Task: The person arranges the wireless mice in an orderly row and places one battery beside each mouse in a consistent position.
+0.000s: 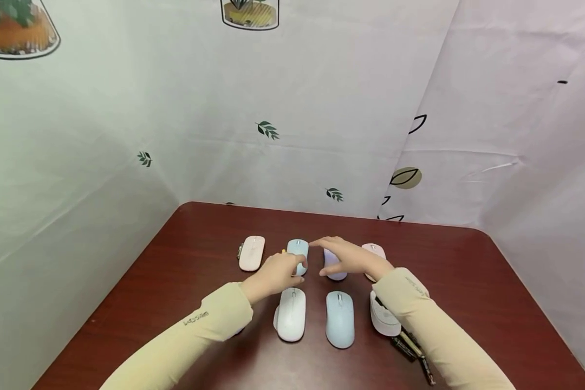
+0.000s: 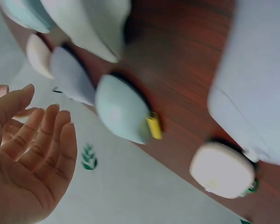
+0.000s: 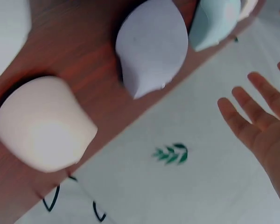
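Note:
My left hand (image 1: 275,273) hovers over the table between a light blue mouse (image 1: 297,248) in the back row and a white mouse (image 1: 291,315) in front. Its fingers are loosely bent and hold nothing; the left wrist view shows the palm bare. Opposite it, my right hand (image 1: 346,254) is spread above a purple mouse (image 1: 336,275), partly covering it, with nothing in its grasp. Behind the right wrist a pink mouse (image 1: 374,249) is partly hidden. A pale pink mouse (image 1: 252,253) lies to the left. Nearer me is a blue mouse (image 1: 340,319).
A white rounded object (image 1: 385,319) sits beside the right sleeve, near dark and gold slim items (image 1: 403,346) partly under that arm. A small yellow piece (image 2: 154,125) shows beside the light blue mouse. Patterned white cloth (image 1: 297,108) surrounds the red-brown table (image 1: 205,222).

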### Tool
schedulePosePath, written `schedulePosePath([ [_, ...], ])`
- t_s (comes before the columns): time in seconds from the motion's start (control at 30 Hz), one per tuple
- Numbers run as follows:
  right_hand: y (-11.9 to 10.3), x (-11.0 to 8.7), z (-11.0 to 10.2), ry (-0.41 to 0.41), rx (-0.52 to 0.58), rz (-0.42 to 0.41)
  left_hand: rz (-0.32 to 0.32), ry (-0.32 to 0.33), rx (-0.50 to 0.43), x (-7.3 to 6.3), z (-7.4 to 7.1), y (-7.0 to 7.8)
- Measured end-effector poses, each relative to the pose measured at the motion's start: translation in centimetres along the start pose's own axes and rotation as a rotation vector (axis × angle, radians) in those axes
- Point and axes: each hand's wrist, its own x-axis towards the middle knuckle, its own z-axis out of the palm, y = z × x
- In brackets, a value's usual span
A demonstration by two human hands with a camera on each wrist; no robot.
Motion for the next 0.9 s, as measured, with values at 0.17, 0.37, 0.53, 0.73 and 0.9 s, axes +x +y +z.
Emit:
schedulePosePath([
  [0.17,0.5,-2.9,-0.5,0.089,-0.042,-0.075,0.103,0.056,-0.027,-0.8,-0.3,1.3],
  [0.37,1.1,-6.4,-0.9,0.157,-0.060,-0.029,0.283,0.101,0.024,-0.8,-0.2,2.8],
  [0.53,2.7,-9.4,-0.6,0.252,-0.051,0.027,0.416,0.063,0.061,-0.2,0.6,4.9],
  [0.73,4.7,-12.7,-0.3,0.358,-0.146,0.026,0.572,0.037,0.220,0.6,2.2,8.1],
  [0.9,6.3,-14.9,-0.2,0.403,-0.194,0.037,0.662,-0.031,0.276,1.4,3.4,10.7],
])
